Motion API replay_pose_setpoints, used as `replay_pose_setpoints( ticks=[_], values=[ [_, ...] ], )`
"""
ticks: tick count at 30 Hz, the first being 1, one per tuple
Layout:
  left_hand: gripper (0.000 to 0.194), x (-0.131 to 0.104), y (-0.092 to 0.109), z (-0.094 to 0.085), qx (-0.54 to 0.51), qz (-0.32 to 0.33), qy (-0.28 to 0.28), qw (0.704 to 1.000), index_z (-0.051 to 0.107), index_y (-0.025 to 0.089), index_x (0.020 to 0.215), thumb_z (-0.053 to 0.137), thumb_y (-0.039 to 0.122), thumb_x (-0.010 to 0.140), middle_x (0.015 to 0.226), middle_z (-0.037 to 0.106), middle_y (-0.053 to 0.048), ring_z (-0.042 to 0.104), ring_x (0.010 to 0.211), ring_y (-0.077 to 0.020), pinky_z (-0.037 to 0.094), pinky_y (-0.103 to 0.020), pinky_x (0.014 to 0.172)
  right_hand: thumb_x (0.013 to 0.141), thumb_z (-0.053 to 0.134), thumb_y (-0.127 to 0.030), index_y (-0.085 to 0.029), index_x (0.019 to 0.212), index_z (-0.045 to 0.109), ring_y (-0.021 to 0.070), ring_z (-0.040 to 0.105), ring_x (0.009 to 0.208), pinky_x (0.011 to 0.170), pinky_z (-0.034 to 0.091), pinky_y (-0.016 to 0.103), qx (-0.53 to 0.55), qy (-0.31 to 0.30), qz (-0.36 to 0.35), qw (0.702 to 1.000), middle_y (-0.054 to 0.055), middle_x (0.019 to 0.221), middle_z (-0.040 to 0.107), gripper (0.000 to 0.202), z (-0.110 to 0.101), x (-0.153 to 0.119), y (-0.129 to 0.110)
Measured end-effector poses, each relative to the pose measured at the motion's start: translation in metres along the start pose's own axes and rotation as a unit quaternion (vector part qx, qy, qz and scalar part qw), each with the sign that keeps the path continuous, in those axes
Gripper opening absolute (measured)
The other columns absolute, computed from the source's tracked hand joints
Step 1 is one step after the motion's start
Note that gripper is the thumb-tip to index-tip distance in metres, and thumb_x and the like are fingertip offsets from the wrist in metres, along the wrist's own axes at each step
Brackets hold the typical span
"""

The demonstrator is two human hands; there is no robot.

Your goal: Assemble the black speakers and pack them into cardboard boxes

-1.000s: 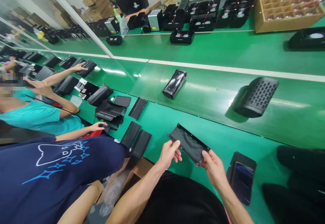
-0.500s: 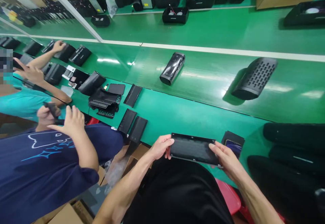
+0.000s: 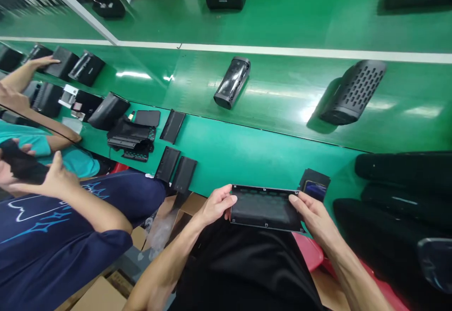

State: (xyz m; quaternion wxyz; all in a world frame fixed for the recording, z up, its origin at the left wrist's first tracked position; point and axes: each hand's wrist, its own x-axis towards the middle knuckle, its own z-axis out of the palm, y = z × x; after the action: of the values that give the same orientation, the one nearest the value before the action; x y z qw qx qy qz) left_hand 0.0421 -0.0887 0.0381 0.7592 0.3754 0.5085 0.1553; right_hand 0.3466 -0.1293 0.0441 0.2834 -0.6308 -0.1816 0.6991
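Note:
A flat black rectangular panel (image 3: 264,209), with small fixing points along its edges, is held level above my lap. My left hand (image 3: 216,206) grips its left end, thumb on the top face and fingers curled beneath. At the other end, my right hand (image 3: 312,210) pinches the right edge the same way. The panel's underside is hidden from me. Just behind my right hand, a phone (image 3: 315,190) lies on a dark flat piece on the green table (image 3: 243,153).
A perforated speaker housing (image 3: 355,92) and a glossy black speaker (image 3: 233,83) rest on the green belt. Black panels (image 3: 184,173) lie at left. Beside me a co-worker in a navy shirt (image 3: 70,235) handles a black piece. Dark padded shapes (image 3: 395,207) fill the right side.
The view has tipped down and shifted right, so the belt items appear higher. Both my hands keep hold of the panel, now tilted slightly differently. The co-worker's hands have moved left and lower.

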Motion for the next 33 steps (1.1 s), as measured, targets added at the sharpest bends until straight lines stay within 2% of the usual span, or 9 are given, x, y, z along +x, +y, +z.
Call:
replay_pose_setpoints(
  ticks=[4,9,12,15,19,24,29,33],
  values=[
    [0.05,-0.009,0.012,0.0,0.003,0.009,-0.032,0.999,0.047,0.021,0.09,0.07,0.065,0.088,0.064,0.057,0.004,0.054,0.051,-0.01,0.043,-0.021,0.049,0.08,0.083,-0.064,-0.021,0.107,0.073,0.0263,0.074,0.083,0.077,0.059,0.035,-0.003,-0.021,-0.018,1.0,0.005,0.087,0.079,0.052,-0.003,-0.013,-0.011],
    [0.051,-0.014,0.021,0.0,-0.028,0.02,-0.076,0.997,0.056,0.018,0.119,0.073,0.055,0.089,0.08,0.06,0.001,0.057,0.059,-0.0109,0.05,-0.022,0.051,0.084,0.081,-0.058,-0.025,0.122,0.072,0.0257,0.074,0.092,0.086,0.061,0.035,0.0,-0.035,-0.035,0.999,0.006,0.103,0.079,0.051,-0.007,-0.017,-0.014],
    [0.051,-0.013,0.02,0.0,-0.03,0.021,-0.083,0.996,0.056,0.019,0.127,0.073,0.051,0.091,0.082,0.061,0.001,0.057,0.058,-0.01,0.052,-0.021,0.05,0.084,0.081,-0.059,-0.025,0.121,0.073,0.0258,0.074,0.094,0.085,0.061,0.034,-0.005,-0.023,-0.038,0.999,0.006,0.103,0.079,0.051,-0.008,-0.015,-0.013],
    [0.049,-0.011,0.02,0.0,-0.032,0.019,-0.082,0.996,0.056,0.018,0.125,0.073,0.05,0.092,0.081,0.059,0.002,0.057,0.057,-0.009,0.052,-0.02,0.049,0.083,0.082,-0.059,-0.026,0.12,0.075,0.0244,0.073,0.093,0.086,0.06,0.033,0.003,-0.022,-0.039,0.999,0.005,0.102,0.079,0.05,-0.008,-0.012,-0.012],
    [0.045,-0.009,0.022,0.001,-0.035,0.018,-0.082,0.996,0.054,0.017,0.113,0.075,0.049,0.089,0.079,0.056,0.003,0.056,0.055,-0.0083,0.052,-0.021,0.047,0.084,0.082,-0.059,-0.025,0.119,0.076,0.0215,0.07,0.079,0.079,0.059,0.031,0.0,-0.033,-0.041,0.999,0.002,0.087,0.077,0.049,-0.007,-0.01,-0.014],
    [0.047,-0.008,0.021,0.0,-0.024,-0.004,-0.068,0.997,0.041,0.022,0.091,0.078,0.05,0.086,0.07,0.048,0.009,0.057,0.046,-0.0075,0.045,-0.019,0.043,0.082,0.083,-0.059,-0.022,0.108,0.075,0.0198,0.067,0.071,0.074,0.057,0.031,-0.006,-0.039,-0.032,0.999,0.001,0.081,0.075,0.046,-0.004,-0.008,-0.017],
    [0.046,0.0,0.005,-0.003,-0.037,-0.023,-0.074,0.996,0.037,0.023,0.089,0.072,0.054,0.089,0.066,0.055,0.007,0.059,0.042,-0.0096,0.038,-0.019,0.04,0.084,0.081,-0.06,-0.021,0.092,0.068,0.0188,0.068,0.073,0.074,0.055,0.029,0.009,-0.029,-0.003,1.0,0.0,0.082,0.074,0.042,-0.008,0.002,-0.003],
    [0.047,0.009,-0.009,-0.003,-0.087,-0.051,-0.081,0.992,0.04,0.022,0.093,0.07,0.059,0.087,0.062,0.062,0.005,0.06,0.041,-0.0124,0.043,-0.021,0.039,0.08,0.083,-0.063,-0.021,0.087,0.065,0.0173,0.065,0.066,0.066,0.053,0.027,0.011,-0.005,0.015,1.0,-0.001,0.073,0.072,0.046,-0.008,0.01,0.004]
  ],
)
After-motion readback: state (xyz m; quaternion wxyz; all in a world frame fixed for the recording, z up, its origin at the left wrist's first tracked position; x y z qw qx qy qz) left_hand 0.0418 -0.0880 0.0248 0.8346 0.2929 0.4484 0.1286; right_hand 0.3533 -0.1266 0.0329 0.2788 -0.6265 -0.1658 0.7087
